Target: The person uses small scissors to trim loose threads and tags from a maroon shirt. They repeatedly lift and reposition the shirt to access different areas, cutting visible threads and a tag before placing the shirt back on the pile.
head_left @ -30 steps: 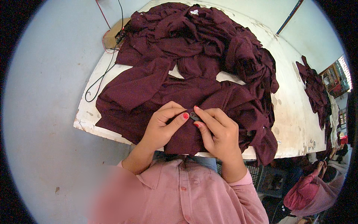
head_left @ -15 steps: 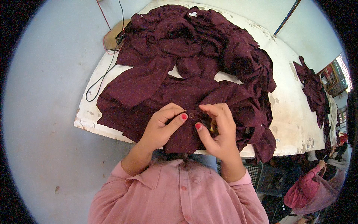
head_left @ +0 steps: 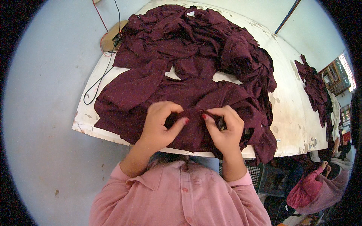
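A dark maroon garment (head_left: 151,90) lies spread at the table's near edge, part of it hanging over. My left hand (head_left: 160,122) is closed on a fold of its cloth, thumb and forefinger curled toward each other. Opposite it, my right hand (head_left: 230,128) pinches the same raised edge between thumb and forefinger. Something small and dark with a yellowish part shows inside my right palm, mostly hidden by the fingers; its kind cannot be made out. The button is not visible now.
More maroon garments (head_left: 188,34) are heaped at the back of the white table (head_left: 294,124). A black cable (head_left: 98,84) loops at the left beside a brown object (head_left: 109,39). Other maroon cloth (head_left: 315,90) lies at the far right. A person in pink (head_left: 307,190) works at lower right.
Both hands have drawn up the cloth edge between them, and the button seen before is hidden. My right hand has shifted slightly rightward. The view has moved a little.
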`<action>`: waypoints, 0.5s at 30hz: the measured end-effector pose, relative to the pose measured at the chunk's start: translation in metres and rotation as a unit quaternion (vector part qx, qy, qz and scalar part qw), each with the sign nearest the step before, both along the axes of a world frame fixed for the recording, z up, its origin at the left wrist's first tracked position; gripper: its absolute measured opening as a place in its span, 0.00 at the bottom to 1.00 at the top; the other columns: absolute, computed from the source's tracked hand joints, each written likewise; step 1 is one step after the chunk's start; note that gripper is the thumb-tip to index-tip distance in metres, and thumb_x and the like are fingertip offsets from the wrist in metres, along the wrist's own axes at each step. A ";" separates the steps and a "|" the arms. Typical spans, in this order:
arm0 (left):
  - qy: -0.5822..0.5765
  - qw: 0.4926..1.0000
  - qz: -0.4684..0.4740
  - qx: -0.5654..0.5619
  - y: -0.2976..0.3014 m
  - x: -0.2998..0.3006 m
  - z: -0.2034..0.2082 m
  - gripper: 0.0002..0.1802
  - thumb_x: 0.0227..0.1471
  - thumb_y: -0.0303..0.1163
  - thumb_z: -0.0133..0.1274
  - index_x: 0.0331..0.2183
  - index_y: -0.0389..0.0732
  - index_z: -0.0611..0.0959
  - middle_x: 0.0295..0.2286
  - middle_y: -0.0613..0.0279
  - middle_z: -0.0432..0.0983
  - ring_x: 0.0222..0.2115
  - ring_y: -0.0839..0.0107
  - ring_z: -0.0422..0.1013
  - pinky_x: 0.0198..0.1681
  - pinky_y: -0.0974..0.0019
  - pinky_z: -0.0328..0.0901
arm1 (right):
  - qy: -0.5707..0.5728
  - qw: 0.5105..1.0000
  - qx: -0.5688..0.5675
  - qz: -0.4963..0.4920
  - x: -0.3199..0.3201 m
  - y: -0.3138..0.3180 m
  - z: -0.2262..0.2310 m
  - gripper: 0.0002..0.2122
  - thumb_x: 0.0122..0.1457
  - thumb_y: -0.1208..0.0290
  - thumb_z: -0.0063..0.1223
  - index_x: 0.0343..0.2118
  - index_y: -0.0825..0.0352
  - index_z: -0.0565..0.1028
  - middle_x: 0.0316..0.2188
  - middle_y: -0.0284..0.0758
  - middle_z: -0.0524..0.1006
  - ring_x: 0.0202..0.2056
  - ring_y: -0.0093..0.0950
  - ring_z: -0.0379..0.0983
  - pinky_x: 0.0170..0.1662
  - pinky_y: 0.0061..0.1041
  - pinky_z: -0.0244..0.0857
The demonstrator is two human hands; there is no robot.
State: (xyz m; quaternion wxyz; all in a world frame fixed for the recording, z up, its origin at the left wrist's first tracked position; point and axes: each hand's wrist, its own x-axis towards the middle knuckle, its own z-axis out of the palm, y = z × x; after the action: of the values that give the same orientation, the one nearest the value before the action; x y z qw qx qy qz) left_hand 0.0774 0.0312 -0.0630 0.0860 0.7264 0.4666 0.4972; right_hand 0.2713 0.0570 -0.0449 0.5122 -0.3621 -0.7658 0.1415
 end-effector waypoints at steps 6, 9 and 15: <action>-0.266 0.941 -0.111 -0.176 -0.012 0.006 0.005 0.09 0.52 0.31 0.56 0.35 0.38 0.77 0.30 0.65 0.75 0.27 0.77 0.69 0.28 0.74 0.64 | -0.146 0.941 0.307 -0.012 0.006 -0.004 -0.007 0.11 0.42 0.76 0.56 0.31 0.64 0.78 0.21 0.29 0.72 0.17 0.22 0.64 0.17 0.22 0.56; -0.366 0.857 -0.177 -0.316 -0.009 0.009 0.008 0.14 0.57 0.36 0.52 0.39 0.36 0.79 0.33 0.67 0.76 0.30 0.82 0.70 0.28 0.76 0.67 | -0.138 0.943 0.302 0.029 -0.001 -0.004 -0.010 0.10 0.43 0.73 0.55 0.32 0.64 0.79 0.22 0.27 0.71 0.16 0.20 0.62 0.17 0.20 0.54; -0.471 0.803 -0.103 -0.350 -0.012 0.011 0.016 0.19 0.58 0.43 0.49 0.38 0.35 0.81 0.30 0.64 0.78 0.28 0.79 0.73 0.29 0.74 0.71 | -0.053 0.998 0.031 -0.004 0.016 -0.005 0.004 0.22 0.46 0.67 0.62 0.44 0.70 0.71 0.34 0.41 0.68 0.38 0.39 0.67 0.41 0.31 0.64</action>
State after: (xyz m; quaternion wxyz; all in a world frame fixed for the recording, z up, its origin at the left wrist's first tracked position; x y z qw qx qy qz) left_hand 0.0887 0.0195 -0.0467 0.5943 0.3675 0.4336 0.5690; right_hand 0.2876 0.0523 -0.0410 0.4823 -0.3559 -0.7946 0.0961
